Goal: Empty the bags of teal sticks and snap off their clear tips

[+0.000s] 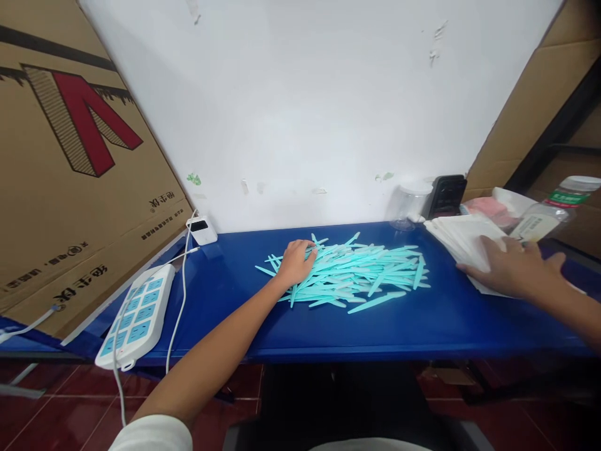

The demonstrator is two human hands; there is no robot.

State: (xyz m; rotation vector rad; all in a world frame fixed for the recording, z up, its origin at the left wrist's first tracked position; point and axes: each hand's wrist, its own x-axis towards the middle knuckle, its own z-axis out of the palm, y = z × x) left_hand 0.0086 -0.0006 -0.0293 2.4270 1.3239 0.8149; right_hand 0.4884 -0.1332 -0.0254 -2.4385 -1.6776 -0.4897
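Observation:
A loose heap of turquoise eyebrow razors with pale ends lies across the middle of the blue table. At the heap's left end is my left hand, its fingers bent and closed around some razors; how many is hidden. My right hand rests on a stack of thin white sheets or packets at the right, fingers spread and thumb pointing left. Part of the stack is covered by that hand.
Behind the stack stand a clear jar, a black device, a pink bundle and a labelled clear bottle. At left are a power strip, white cables, a small white device and a large carton. A white wall bounds the back.

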